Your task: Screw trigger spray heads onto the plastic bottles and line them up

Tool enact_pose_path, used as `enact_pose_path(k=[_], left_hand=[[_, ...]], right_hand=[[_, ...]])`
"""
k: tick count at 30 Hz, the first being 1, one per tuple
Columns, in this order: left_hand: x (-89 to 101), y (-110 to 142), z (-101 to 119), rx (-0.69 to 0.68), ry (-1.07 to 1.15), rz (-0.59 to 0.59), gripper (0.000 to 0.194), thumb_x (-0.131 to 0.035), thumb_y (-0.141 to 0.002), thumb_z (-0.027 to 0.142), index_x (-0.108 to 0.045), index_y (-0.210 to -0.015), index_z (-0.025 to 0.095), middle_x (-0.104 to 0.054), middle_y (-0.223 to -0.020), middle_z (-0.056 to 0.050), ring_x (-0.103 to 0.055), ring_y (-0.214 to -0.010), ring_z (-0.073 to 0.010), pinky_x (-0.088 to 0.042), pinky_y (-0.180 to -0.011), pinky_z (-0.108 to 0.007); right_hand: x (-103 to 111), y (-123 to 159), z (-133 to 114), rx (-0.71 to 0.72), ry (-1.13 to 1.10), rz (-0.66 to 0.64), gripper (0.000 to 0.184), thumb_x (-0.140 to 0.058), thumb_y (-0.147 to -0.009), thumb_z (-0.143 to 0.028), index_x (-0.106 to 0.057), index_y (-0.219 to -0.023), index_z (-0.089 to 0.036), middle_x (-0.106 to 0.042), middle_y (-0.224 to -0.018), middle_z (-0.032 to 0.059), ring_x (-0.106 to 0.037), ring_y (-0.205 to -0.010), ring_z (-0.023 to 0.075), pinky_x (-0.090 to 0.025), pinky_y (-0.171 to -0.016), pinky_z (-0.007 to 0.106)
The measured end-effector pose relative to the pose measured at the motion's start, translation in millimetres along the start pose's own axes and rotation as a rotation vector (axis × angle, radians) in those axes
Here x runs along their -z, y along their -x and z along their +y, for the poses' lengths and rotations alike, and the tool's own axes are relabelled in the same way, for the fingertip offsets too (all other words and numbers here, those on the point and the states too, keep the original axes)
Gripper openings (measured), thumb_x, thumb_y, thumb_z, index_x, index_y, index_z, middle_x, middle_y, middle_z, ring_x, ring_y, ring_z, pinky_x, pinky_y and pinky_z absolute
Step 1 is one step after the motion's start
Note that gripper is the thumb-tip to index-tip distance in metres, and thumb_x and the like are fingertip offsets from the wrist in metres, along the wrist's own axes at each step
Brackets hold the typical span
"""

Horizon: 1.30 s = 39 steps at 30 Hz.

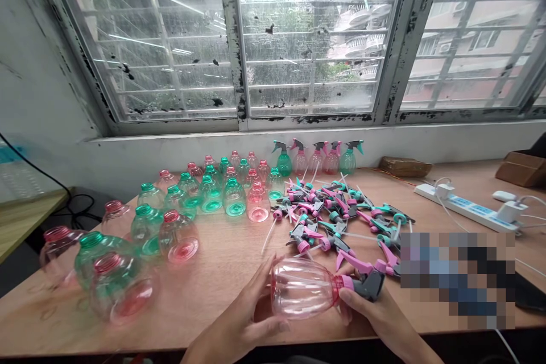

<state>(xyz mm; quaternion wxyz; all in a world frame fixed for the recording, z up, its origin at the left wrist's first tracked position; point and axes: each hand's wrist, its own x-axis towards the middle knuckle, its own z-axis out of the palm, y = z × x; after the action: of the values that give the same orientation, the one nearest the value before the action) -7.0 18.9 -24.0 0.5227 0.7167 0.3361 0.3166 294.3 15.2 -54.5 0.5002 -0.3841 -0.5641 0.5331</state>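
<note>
A clear pink spray bottle [302,288] lies on its side in the air above the table's front edge, held between both hands. My left hand [241,315] is wrapped around the bottle's base end. At its neck, my right hand [375,313] grips the pink collar [347,282] of the grey and pink spray head [370,284], which sits on the bottle's mouth. A thin white tube shows through the bottle wall. Just beyond the hands lies a heap of loose spray heads [328,210] in pink, teal and grey.
Several open pink and green bottles [211,193] stand at the left. Against the wall is a row of bottles with spray heads [318,158]. A power strip [464,207], a brown wrapped package [405,166] and a cardboard box [522,168] are to the right.
</note>
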Motion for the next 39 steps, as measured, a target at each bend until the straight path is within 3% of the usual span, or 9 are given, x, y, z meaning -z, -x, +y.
enact_pose_path(k=[4, 9, 11, 17, 23, 27, 29, 32, 39], left_hand=[[-0.2, 0, 0, -0.026, -0.07, 0.008, 0.097, -0.073, -0.093, 0.033, -0.006, -0.163, 0.042, -0.017, -0.175, -0.007, -0.041, -0.15, -0.034, -0.034, -0.125, -0.05], [-3.7, 1, 13, -0.008, -0.111, 0.024, 0.099, -0.073, -0.092, 0.033, -0.005, -0.163, 0.043, -0.031, -0.171, -0.004, -0.031, -0.156, -0.0333, -0.017, -0.129, -0.055], [-4.0, 2, 17, 0.017, -0.094, 0.013, 0.099, -0.073, -0.092, 0.037, -0.004, -0.163, 0.042, -0.034, -0.17, -0.004, -0.032, -0.155, -0.0343, -0.018, -0.129, -0.055], [-0.8, 3, 18, 0.05, -0.12, 0.0, 0.089, -0.058, -0.097, 0.056, -0.007, -0.165, 0.029, -0.021, -0.174, -0.006, -0.022, -0.159, -0.0358, -0.014, -0.131, -0.053], [-0.7, 3, 16, 0.07, -0.169, 0.024, 0.1, -0.076, -0.089, 0.035, -0.009, -0.164, 0.035, -0.026, -0.173, -0.004, -0.02, -0.159, -0.0351, -0.016, -0.13, -0.051], [-4.0, 2, 19, 0.068, -0.13, 0.011, 0.108, -0.076, -0.088, 0.02, 0.0, -0.164, 0.038, -0.04, -0.167, -0.005, -0.033, -0.155, -0.0319, -0.027, -0.128, -0.047], [-5.5, 2, 21, 0.055, -0.077, 0.0, 0.107, -0.074, -0.09, 0.02, 0.003, -0.163, 0.037, -0.04, -0.167, -0.005, -0.035, -0.154, -0.0318, -0.031, -0.126, -0.047], [-6.1, 2, 25, 0.06, -0.017, -0.016, 0.105, -0.074, -0.091, 0.025, 0.001, -0.164, 0.033, -0.038, -0.168, -0.007, -0.023, -0.158, -0.0343, -0.032, -0.126, -0.048], [-1.3, 1, 13, 0.036, -0.088, -0.013, 0.102, -0.076, -0.089, 0.036, -0.009, -0.165, 0.03, -0.028, -0.172, -0.01, -0.025, -0.157, -0.0374, -0.019, -0.129, -0.054]], right_hand=[[0, 0, -3, 0.008, -0.023, 0.027, 0.041, -0.073, -0.091, -0.057, -0.061, -0.102, -0.02, -0.069, -0.06, 0.0001, -0.061, -0.056, 0.0209, -0.047, -0.06, 0.034], [-1, -1, -4, 0.014, -0.069, 0.026, 0.039, -0.074, -0.091, -0.056, -0.061, -0.1, -0.02, -0.07, -0.06, 0.0006, -0.062, -0.054, 0.0205, -0.047, -0.058, 0.033], [-2, -1, -4, 0.016, -0.088, 0.039, 0.039, -0.075, -0.09, -0.056, -0.062, -0.097, -0.02, -0.071, -0.06, 0.0009, -0.061, -0.053, 0.0201, -0.046, -0.057, 0.032], [-4, 0, -5, 0.015, -0.12, 0.066, 0.041, -0.078, -0.087, -0.056, -0.062, -0.097, -0.019, -0.071, -0.061, 0.0006, -0.061, -0.053, 0.0186, -0.047, -0.055, 0.03], [-3, -2, -4, 0.004, -0.129, 0.151, 0.047, -0.084, -0.079, -0.061, -0.065, -0.091, -0.02, -0.07, -0.06, -0.0002, -0.06, -0.049, 0.0194, -0.046, -0.054, 0.032], [-2, -3, 0, -0.013, -0.154, 0.142, 0.044, -0.083, -0.081, -0.057, -0.064, -0.094, -0.02, -0.071, -0.063, 0.0004, -0.059, -0.05, 0.0191, -0.045, -0.057, 0.032], [-2, -2, 0, -0.014, -0.156, 0.117, 0.042, -0.081, -0.084, -0.055, -0.063, -0.097, -0.02, -0.072, -0.064, 0.0009, -0.059, -0.052, 0.019, -0.044, -0.059, 0.032], [-2, -1, -1, -0.007, -0.131, 0.091, 0.041, -0.079, -0.086, -0.056, -0.063, -0.097, -0.02, -0.072, -0.062, 0.0007, -0.059, -0.053, 0.0199, -0.043, -0.059, 0.032], [0, -1, 1, 0.033, -0.068, 0.072, 0.038, -0.074, -0.091, -0.056, -0.062, -0.095, -0.021, -0.069, -0.059, -0.0007, -0.059, -0.054, 0.0203, -0.043, -0.061, 0.033]])
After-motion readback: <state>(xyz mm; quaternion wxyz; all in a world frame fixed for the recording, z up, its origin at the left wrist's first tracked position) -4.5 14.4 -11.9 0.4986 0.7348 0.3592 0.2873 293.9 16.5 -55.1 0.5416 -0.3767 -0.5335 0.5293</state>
